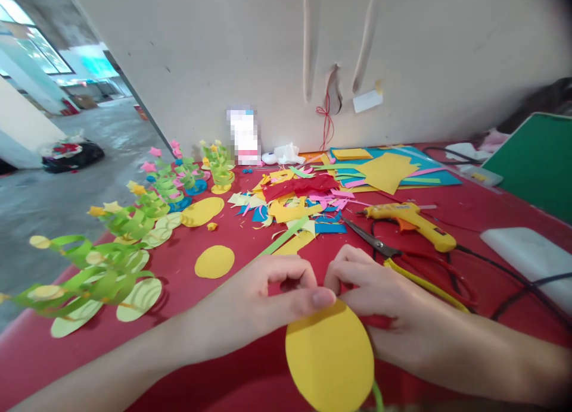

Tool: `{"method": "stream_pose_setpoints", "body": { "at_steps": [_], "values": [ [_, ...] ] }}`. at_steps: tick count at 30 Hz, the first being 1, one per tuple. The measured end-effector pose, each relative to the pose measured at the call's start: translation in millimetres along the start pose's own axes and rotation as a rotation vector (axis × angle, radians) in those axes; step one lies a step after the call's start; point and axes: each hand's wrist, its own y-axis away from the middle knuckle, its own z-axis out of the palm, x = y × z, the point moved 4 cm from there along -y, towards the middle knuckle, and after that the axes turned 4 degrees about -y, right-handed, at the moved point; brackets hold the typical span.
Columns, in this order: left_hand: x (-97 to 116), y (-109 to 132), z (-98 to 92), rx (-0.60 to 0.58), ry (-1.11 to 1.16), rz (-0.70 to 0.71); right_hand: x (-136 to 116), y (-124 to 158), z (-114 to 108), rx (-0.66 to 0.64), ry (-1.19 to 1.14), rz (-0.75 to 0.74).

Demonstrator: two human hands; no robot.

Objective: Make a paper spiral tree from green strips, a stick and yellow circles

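Observation:
My left hand [263, 299] and my right hand [375, 293] meet at the top edge of a yellow paper disc [330, 358] held above the red table [250, 370]. Both hands are closed in a pinch on the disc's upper rim, thumbs touching. A thin green strip [378, 394] shows below the disc's right edge. What lies between the fingertips is hidden.
Red-handled scissors [415, 263] and a yellow glue gun [413, 218] lie right of my hands, with black cords. A heap of coloured paper scraps [295, 200] sits behind. Green paper plants [102, 275] line the left edge. Loose yellow discs [214, 261] and paper sheets [388, 171] lie further off.

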Motion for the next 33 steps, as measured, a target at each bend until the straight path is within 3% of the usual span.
{"method": "stream_pose_setpoints", "body": {
  "at_steps": [21, 33],
  "values": [
    [-1, 2, 13.3, -0.079, 0.201, -0.041, 3, 2, 6, -0.074, -0.015, -0.038],
    [1, 1, 16.2, 0.022, 0.058, 0.001, 5, 2, 11, -0.113, -0.156, -0.024]
  ]
}}
